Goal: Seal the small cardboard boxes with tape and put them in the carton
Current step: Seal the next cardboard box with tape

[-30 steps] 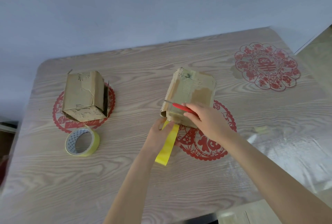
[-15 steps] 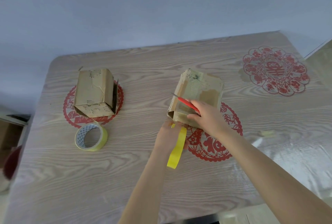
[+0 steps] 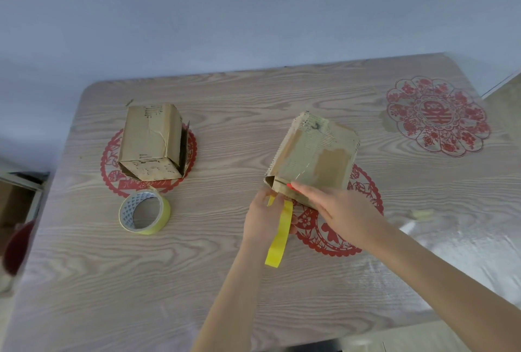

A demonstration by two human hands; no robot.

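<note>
Tape roll [image 3: 144, 212] and second box [image 3: 152, 140] well left of the right box [image 3: 313, 157], parked for later. Just below that box's near edge, left hand [image 3: 266, 216] pinching a yellow strip [image 3: 279, 236], ready to bridge the flaps. Right hand [image 3: 335, 207] pressing the same edge steady, red cutter [image 3: 290, 185] held under its fingers. Cutter earlier across the top, now nearly hidden. Carton out of view.
</note>
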